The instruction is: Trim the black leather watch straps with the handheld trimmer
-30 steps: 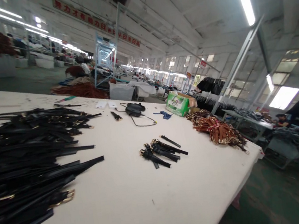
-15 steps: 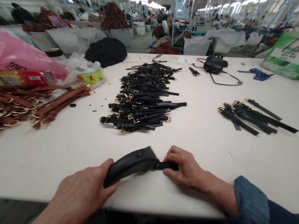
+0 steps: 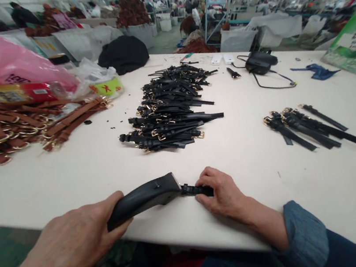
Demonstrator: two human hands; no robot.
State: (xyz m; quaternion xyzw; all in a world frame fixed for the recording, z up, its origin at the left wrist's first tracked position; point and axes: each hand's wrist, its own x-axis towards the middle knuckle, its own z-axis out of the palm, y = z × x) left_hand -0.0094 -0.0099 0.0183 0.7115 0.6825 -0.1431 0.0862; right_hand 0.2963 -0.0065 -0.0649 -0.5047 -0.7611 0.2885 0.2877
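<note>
Wrapped round the back end of a black hair clipper [image 3: 143,196] is my left hand [image 3: 88,229]. The clipper's head points right, close to the end of a short black buckle strap [image 3: 191,189]. Fingers and thumb of my right hand [image 3: 222,194] pinch that strap, and its far end is hidden in the palm. Beyond both hands lies a long pile of black straps with gold buckles [image 3: 174,107]. A smaller group of the same straps [image 3: 311,127] rests to the right.
Brown straps with gold rings [image 3: 6,128] lie at left, below a pink plastic bag [image 3: 17,64]. Further back are a black cloth heap [image 3: 123,54], a black pouch with a cord [image 3: 259,63], a blue rag [image 3: 316,71] and a green bag [image 3: 355,44].
The clipper has shifted a little left, and its head now sits slightly apart from the strap's end. My right hand still pinches the strap. The view has tilted slightly.
</note>
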